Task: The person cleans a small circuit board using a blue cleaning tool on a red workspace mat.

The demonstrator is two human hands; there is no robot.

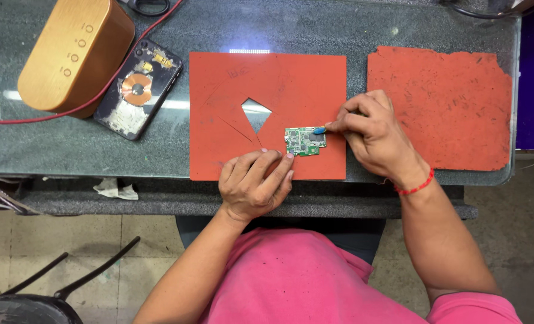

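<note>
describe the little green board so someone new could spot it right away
On the glass table lie two red mats; take the square one with the cut-out hole. The circuit board lies near its lower edge between both hands, the only small green thing there.

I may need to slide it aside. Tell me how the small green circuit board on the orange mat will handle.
The green circuit board looks thin, flat and rigid, so probably light and stiff, not floppy. Lying flat on the orange mat, it shouldn't roll or tip. Its exposed components suggest fragility; the left hand steadies its edge.
</note>
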